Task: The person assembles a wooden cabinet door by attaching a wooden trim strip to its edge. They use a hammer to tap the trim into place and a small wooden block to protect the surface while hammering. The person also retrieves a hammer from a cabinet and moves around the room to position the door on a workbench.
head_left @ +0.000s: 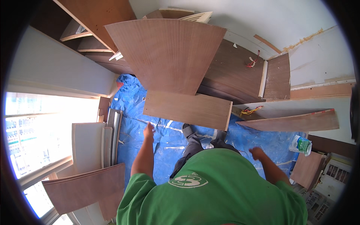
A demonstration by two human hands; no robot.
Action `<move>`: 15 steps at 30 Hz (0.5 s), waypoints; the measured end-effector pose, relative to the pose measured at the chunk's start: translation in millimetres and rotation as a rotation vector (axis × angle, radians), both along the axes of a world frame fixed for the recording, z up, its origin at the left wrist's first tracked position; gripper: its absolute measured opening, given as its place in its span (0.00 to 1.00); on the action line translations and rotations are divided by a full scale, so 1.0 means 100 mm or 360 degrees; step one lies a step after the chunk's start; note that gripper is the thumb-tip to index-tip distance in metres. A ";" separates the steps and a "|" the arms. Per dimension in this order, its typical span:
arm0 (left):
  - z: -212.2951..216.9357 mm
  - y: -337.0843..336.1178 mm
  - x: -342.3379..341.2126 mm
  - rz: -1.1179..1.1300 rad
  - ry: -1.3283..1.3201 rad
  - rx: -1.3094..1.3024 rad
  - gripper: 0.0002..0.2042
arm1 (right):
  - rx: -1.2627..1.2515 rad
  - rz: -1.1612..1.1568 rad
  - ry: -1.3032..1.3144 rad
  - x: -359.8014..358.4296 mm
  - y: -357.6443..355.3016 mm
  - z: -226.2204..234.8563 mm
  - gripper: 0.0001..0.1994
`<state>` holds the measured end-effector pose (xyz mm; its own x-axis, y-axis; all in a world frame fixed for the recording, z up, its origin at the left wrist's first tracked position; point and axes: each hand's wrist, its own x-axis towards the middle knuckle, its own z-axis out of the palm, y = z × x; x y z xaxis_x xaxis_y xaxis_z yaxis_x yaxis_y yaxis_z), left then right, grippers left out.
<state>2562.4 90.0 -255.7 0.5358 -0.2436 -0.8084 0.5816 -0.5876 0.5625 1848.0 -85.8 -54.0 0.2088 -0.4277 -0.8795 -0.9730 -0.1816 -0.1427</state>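
My left hand [149, 129] hangs over the blue floor sheet, just short of a wooden box-like piece [187, 109]. Its fingers are apart and I see nothing in them. On the other side, my right hand [257, 153] is held out low, fingers curled in, with nothing visible in it. Neither hand touches the wood. Behind the box-like piece stands a large brown wood-grain panel [168, 52], its lower edge meeting that piece. My feet, in dark shoes [187, 129], are close to the near side of the box-like piece.
Blue sheeting [131, 146] covers the floor. Brown boards [90, 183] lean near the bright window at left. A long board [296, 122] lies at right, by a white and green bag [300, 145]. Red wires [253, 60] stick out of a dark panel [232, 67].
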 end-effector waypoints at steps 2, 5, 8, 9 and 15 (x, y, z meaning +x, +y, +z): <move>-0.28 0.64 -0.35 -0.0112 0.0170 0.0350 0.27 | 0.0239 0.0146 0.0319 -0.44 0.69 0.10 0.24; -0.72 1.05 -0.68 -0.1811 -0.0152 0.0468 0.21 | 0.0371 -0.1490 0.0687 -0.84 1.67 0.14 0.27; -0.35 0.70 -0.94 -0.3044 -0.0594 0.0234 0.22 | 0.0279 -0.1569 0.0432 -0.75 1.79 0.25 0.26; -0.27 0.56 -0.88 -0.3090 -0.0635 0.0224 0.22 | 0.0303 -0.1311 0.0378 -0.30 1.50 0.48 0.26; -0.15 -0.39 -0.53 -0.1682 -0.0450 -0.0192 0.17 | -0.0047 -0.1765 -0.0501 0.30 0.97 0.30 0.15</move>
<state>2509.6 51.2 -270.4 0.1726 -0.7577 -0.6294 -0.3413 -0.6454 0.6833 1877.7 11.4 -23.9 -0.0863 -0.5330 -0.8417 -0.5219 0.7438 -0.4175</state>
